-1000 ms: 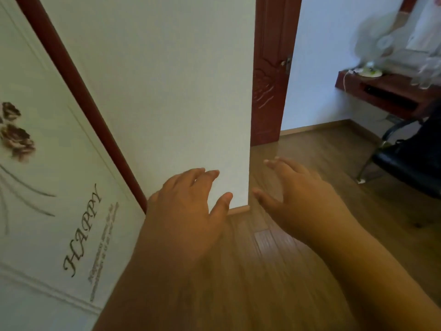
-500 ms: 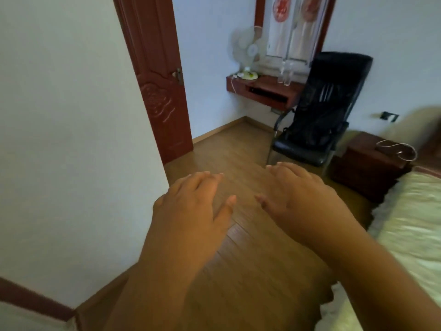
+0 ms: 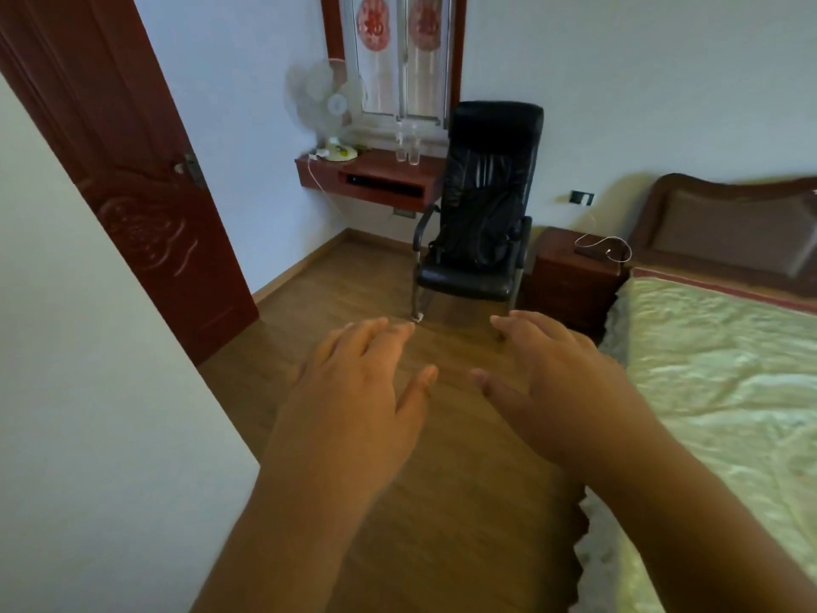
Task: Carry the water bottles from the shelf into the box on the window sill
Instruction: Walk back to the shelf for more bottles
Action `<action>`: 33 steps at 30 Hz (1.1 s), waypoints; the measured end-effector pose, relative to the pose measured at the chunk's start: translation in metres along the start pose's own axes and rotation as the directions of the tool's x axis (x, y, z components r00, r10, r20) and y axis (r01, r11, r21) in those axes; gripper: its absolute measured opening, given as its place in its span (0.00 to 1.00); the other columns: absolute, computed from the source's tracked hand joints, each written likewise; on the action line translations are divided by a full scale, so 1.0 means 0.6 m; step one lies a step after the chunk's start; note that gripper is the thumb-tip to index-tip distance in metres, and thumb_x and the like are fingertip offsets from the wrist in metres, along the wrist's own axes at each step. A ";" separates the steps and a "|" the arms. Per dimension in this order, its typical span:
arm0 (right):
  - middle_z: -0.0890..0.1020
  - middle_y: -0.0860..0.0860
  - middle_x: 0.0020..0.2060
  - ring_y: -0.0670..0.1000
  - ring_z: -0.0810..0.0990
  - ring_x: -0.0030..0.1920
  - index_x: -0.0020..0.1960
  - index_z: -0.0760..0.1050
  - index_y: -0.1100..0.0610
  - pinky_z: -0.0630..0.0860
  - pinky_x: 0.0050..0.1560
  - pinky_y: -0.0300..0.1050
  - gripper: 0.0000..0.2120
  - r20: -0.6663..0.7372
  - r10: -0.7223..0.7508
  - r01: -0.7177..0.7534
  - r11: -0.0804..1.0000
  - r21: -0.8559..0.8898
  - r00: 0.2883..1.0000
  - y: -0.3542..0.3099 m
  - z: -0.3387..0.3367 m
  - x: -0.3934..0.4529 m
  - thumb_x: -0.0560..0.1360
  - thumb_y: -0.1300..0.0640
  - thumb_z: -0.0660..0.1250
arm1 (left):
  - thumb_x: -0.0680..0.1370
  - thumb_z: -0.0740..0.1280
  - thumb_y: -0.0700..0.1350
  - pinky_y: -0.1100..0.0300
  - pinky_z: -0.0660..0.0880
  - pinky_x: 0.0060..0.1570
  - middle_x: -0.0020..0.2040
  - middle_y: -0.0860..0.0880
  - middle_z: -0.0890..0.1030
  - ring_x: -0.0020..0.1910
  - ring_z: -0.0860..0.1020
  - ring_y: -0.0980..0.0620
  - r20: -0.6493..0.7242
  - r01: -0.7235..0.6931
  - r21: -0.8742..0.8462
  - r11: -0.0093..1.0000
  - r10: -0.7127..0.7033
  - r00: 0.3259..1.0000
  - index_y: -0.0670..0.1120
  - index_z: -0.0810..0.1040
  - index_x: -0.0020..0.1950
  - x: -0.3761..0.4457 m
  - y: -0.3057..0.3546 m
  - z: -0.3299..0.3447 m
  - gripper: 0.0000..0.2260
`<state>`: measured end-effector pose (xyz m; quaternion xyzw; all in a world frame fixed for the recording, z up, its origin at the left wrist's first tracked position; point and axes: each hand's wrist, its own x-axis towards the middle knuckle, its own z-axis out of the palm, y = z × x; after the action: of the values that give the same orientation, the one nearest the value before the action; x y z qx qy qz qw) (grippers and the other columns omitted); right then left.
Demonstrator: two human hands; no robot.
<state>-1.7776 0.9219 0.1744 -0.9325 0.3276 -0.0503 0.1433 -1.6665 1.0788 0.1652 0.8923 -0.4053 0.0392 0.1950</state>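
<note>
Two clear water bottles (image 3: 407, 148) stand side by side on a red-brown wall shelf (image 3: 376, 177) under the window, far across the room. My left hand (image 3: 353, 391) and my right hand (image 3: 557, 382) hover palm down over the wooden floor, fingers spread, holding nothing. Both hands are well short of the shelf. No box is visible in the head view.
A black office chair (image 3: 482, 214) stands just right of the shelf. A white fan (image 3: 329, 108) sits on the shelf's left end. A dark red door (image 3: 132, 192) is at left, a nightstand (image 3: 570, 276) and a bed (image 3: 716, 382) at right.
The view has swung right, from a white wall and a wardrobe panel to the room with shelf, chair and bed. Both hands keep the same spread pose.
</note>
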 end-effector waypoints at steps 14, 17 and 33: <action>0.57 0.41 0.79 0.50 0.61 0.77 0.79 0.54 0.41 0.65 0.74 0.58 0.35 -0.052 0.135 -0.134 0.991 0.024 0.989 0.055 0.004 0.120 0.76 0.32 0.59 | 0.78 0.50 0.67 0.54 0.58 0.72 0.77 0.62 0.59 0.76 0.55 0.60 0.108 -0.134 -0.047 0.990 0.139 0.984 0.65 0.55 0.77 0.166 0.006 0.050 0.27; 0.57 0.41 0.79 0.51 0.59 0.77 0.79 0.53 0.41 0.64 0.74 0.58 0.35 -0.042 0.105 -0.103 0.993 0.050 0.994 0.070 -0.001 0.180 0.76 0.32 0.59 | 0.78 0.50 0.67 0.56 0.59 0.71 0.77 0.62 0.59 0.76 0.56 0.61 0.079 -0.108 -0.013 0.994 0.108 0.991 0.65 0.56 0.77 0.209 0.011 0.058 0.26; 0.57 0.42 0.79 0.51 0.59 0.77 0.79 0.53 0.41 0.65 0.74 0.56 0.35 -0.010 -0.055 0.056 0.998 0.040 0.998 0.153 -0.041 0.418 0.76 0.32 0.58 | 0.78 0.49 0.68 0.58 0.60 0.69 0.76 0.64 0.60 0.75 0.57 0.62 0.003 0.000 0.038 0.999 0.000 1.000 0.65 0.56 0.76 0.413 0.060 0.121 0.26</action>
<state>-1.6410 0.6911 0.1701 -0.9379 0.3011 -0.0652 0.1593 -1.5337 0.8544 0.1661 0.8958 -0.4048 0.0457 0.1777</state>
